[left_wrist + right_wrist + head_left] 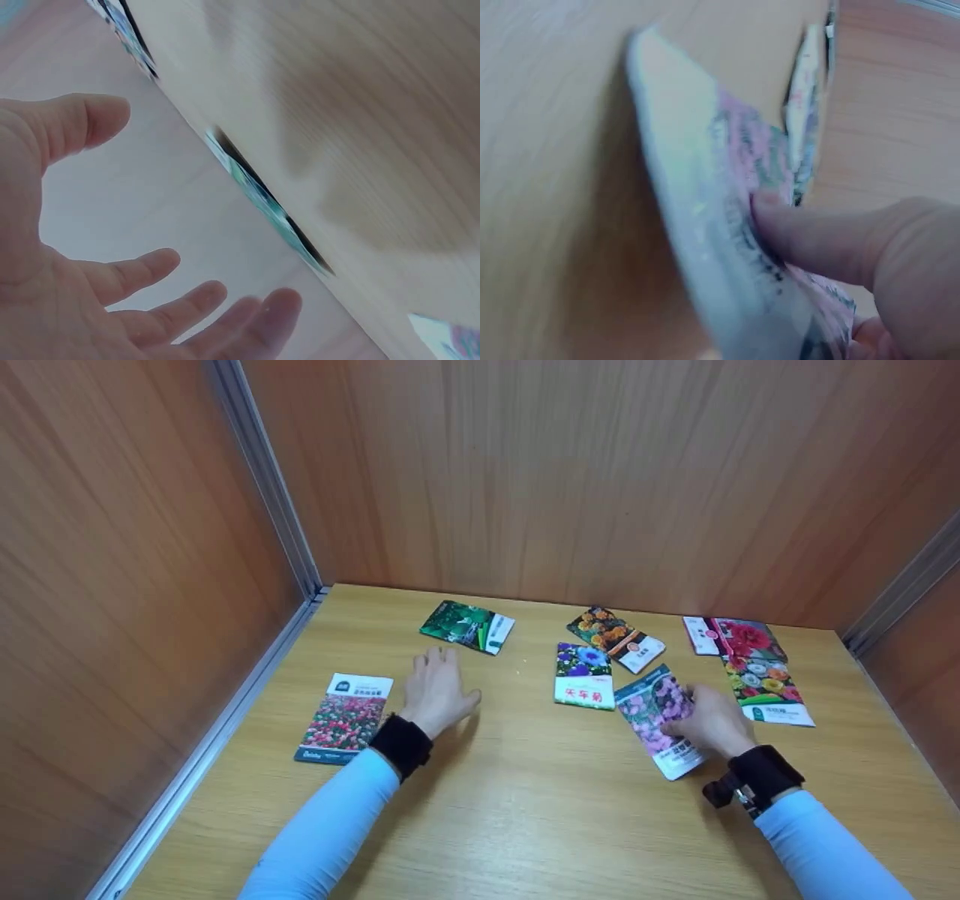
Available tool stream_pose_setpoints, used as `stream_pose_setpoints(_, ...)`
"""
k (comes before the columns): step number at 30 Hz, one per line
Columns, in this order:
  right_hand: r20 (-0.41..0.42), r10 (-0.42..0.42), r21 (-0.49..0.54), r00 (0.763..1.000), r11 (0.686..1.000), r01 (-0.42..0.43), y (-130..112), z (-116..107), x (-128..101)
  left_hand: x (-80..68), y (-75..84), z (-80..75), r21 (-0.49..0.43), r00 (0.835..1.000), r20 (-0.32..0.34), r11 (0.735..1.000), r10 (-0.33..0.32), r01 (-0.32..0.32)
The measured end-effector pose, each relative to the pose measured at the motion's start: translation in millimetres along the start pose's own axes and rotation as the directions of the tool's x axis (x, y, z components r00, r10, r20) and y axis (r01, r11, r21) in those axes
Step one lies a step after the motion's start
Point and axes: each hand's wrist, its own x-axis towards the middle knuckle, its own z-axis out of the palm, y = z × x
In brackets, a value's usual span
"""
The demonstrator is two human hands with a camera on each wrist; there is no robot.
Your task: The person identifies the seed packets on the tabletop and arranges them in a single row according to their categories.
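The right hand [712, 724] has its grip on a pink-flowered seed packet [660, 718], thumb pressed on its face and fingers curled round its right edge, the packet lifted off the wooden surface [525, 810] along one edge near the front right. The left hand [435, 690] hangs open above the surface, fingers spread and relaxed, holding nothing, just short of a green packet [467, 626] at the back. A red-flowered packet [345, 718] lies just left of that wrist. Between the hands lies a blue-flowered packet [583, 675], an orange-flowered packet [616, 639] behind it, and two more packets [750, 667] at the far right.
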Motion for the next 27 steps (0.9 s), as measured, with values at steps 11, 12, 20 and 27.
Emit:
stream_pose_setpoints(11,0.037,-0.108,0.001,0.993,0.994,0.108,-15.2,-32.1,-22.2,-0.5,39.1,14.9,0.002,0.993,0.051,0.994,0.11,-0.11)
stream_pose_setpoints(12,0.044,-0.116,-0.004,0.992,0.993,0.117,-17.4,-33.5,-24.1,-1.2,43.5,15.5,-0.002,0.99,0.059,0.992,0.126,-0.126)
stream_pose_setpoints(20,0.051,-0.221,-0.108,0.974,0.968,0.226,-43.2,-38.6,-38.5,-13.5,87.3,15.9,-0.01,0.943,0.047,0.944,0.329,-0.329)
stream_pose_setpoints(27,0.133,-0.331,-0.146,0.934,0.926,0.349,-68.8,-33.0,-47.2,-31.0,128.3,16.5,-0.011,0.855,0.043,0.856,0.517,-0.517)
